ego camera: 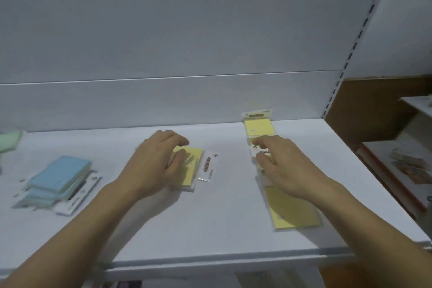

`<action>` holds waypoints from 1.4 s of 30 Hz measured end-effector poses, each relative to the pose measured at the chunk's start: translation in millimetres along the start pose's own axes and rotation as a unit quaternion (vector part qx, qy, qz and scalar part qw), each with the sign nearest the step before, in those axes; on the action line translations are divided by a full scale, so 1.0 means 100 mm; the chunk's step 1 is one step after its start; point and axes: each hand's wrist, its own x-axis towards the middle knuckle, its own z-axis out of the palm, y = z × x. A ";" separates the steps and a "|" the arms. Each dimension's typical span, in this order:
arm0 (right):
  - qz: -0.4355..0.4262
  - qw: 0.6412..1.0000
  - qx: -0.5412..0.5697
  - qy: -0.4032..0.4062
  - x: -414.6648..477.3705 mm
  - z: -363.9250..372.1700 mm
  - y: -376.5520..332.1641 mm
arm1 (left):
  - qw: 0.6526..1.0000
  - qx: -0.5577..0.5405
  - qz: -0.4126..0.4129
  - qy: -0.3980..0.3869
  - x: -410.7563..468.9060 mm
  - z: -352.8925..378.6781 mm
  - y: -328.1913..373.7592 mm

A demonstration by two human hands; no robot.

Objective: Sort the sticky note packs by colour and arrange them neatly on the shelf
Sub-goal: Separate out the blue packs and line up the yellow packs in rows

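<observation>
Yellow packs make a line on the right side of the white shelf (pixel 224 222). The back yellow pack (pixel 258 127) leans on the back wall. The front yellow pack (pixel 293 208) lies flat near the shelf edge. The middle yellow pack (pixel 253 150) sits between them, mostly hidden under my right hand (pixel 282 166).

I think the line is there so that all the yellows go together, one behind the other. My right hand lies on top of the middle one, with one finger and the thumb on each side of its white label. It looks like I am nudging it straight. The picture is blurry there, so I cannot tell if I pinch it or just touch it.

My left hand (pixel 155 161) is curled over the yellow pile (pixel 195 166). The fingers hook its far edge and the thumb rests on top, so I hold it. Its label points sideways to the right, not to the back like the others. I guess this pile needs a turn and then a spot in the line, which is near but not touching.

The blue pile (pixel 58 177) is well off to the left, a bit messy. A green pack (pixel 10 140) peeks in at the far left edge. These colours are already apart from the yellow.
</observation>
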 end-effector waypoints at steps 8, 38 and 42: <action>-0.016 0.997 0.004 -0.072 0.30 0.44 -0.87 | 1.000 -0.001 -0.010 0.022 -0.03 -0.20 -0.61; 0.159 0.965 0.179 0.105 0.91 0.17 -0.57 | 0.972 -0.208 -0.049 -0.097 0.18 0.13 -0.48; 0.170 0.977 0.111 0.066 1.27 0.24 -0.48 | 0.978 -0.131 0.018 -0.162 0.09 0.16 -0.42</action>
